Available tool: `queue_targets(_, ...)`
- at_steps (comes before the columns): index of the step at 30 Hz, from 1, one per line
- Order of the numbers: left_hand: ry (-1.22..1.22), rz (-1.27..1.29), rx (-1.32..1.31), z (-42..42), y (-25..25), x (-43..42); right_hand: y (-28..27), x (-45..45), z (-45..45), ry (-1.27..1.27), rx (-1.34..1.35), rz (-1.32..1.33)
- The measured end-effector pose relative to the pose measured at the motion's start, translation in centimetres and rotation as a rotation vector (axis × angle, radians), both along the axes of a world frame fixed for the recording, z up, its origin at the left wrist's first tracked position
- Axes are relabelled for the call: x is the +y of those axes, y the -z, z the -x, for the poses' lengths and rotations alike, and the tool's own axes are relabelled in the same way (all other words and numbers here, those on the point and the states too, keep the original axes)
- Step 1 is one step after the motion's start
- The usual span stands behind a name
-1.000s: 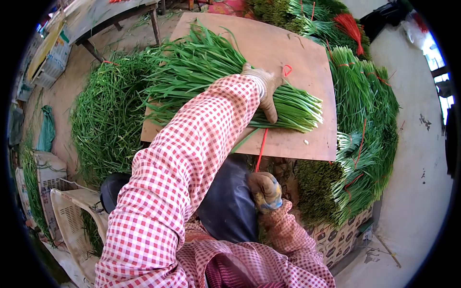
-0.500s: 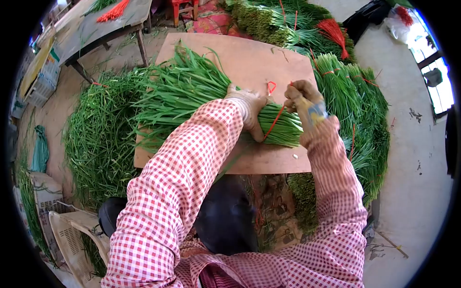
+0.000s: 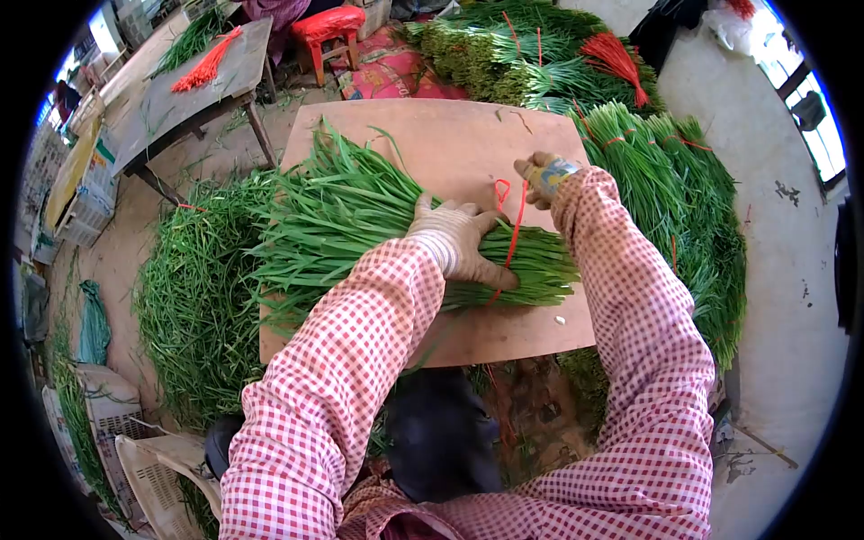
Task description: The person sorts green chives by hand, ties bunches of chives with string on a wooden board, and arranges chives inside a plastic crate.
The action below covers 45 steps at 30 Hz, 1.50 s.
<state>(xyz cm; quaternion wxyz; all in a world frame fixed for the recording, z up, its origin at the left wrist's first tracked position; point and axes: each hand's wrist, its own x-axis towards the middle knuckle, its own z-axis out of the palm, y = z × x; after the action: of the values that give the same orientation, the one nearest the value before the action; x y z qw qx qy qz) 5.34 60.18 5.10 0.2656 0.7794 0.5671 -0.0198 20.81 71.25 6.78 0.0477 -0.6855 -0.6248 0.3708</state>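
Note:
A bundle of long green stalks [image 3: 351, 211] lies across the brown board [image 3: 432, 126], leaves to the left, cut ends to the right. My left hand [image 3: 457, 241], in a pale glove, presses on the bundle with fingers spread. A red tie [image 3: 514, 236] crosses over the stalks just right of it, with a small loop standing at the bundle's upper edge. My right hand [image 3: 543, 178], in a stained glove, is above the stalk ends, its fingers closed at the tie's upper end.
Loose greens [image 3: 198, 306] are heaped left of the board. Tied bundles [image 3: 666, 189] are stacked at the right. A grey table [image 3: 198, 85] holding red ties and a red stool [image 3: 328, 36] stand at the back left. A plastic basket [image 3: 162, 468] is at the lower left.
My right hand has risen from below the board to above the bundle, drawing the red tie up and across the stalks. My left hand stays on the bundle. The view has shifted.

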Motion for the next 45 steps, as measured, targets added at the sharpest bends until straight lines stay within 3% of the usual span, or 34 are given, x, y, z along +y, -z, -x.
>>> queue_targets(3, 0.009, 0.009, 0.005, 0.0, 0.2, 0.2, 7.7, 5.4, -1.0, -0.100, -0.148, 0.059)
queue_targets(4, 0.013, 0.016, 0.005, 0.0, 0.2, 0.2, 7.5, 5.2, -1.1, -0.199, -0.133, -0.010)
queue_targets(7, -0.003, -0.013, -0.025, 0.1, 0.5, 0.2, 6.4, 3.6, -0.9, -0.159, 0.118, 0.074)
queue_targets(11, -0.065, -0.012, -0.086, 0.2, 0.2, 0.1, 2.0, 0.3, -0.8, -0.158, 0.262, 0.027)
queue_targets(14, -0.123, 0.021, -0.074, 0.0, -0.3, 0.2, 2.0, -1.9, -1.5, -0.490, 0.369, -0.115)
queue_targets(15, -0.122, 0.026, -0.078, -0.1, -0.2, 0.4, 2.2, -2.3, -1.8, -0.489, 0.366, -0.110)
queue_targets(18, -0.055, 0.069, 0.010, -0.3, -0.3, 0.8, 2.5, -3.3, -2.1, -0.319, 0.475, -0.096)
queue_targets(22, -0.095, 0.029, 0.006, -0.5, 0.2, 0.6, 1.2, -4.4, -3.3, -0.350, 0.380, -0.119)
queue_targets(24, -0.087, 0.044, -0.006, -0.5, -0.1, 0.6, 2.0, -4.8, -5.1, -0.170, 0.482, -0.349)
queue_targets(25, -0.079, 0.060, -0.009, -0.4, -0.3, 0.6, 0.3, -6.5, -5.2, 0.011, 0.471, -0.292)
queue_targets(29, -0.055, 0.066, 0.001, -0.3, -0.7, 0.5, -1.7, -11.6, -4.7, -0.036, 0.626, -0.191)
queue_targets(34, -0.061, 0.044, 0.009, -0.3, -0.5, 0.3, -0.6, -11.1, -1.6, 0.117, 0.638, -0.179)
queue_targets(37, -0.059, 0.059, 0.011, -0.2, -0.8, 0.2, -0.6, -10.7, -2.3, 0.084, 0.690, -0.158)
queue_targets(45, -0.049, 0.045, -0.008, 0.1, -0.5, 0.2, -2.9, -9.0, -1.1, -0.177, 0.212, 0.073)
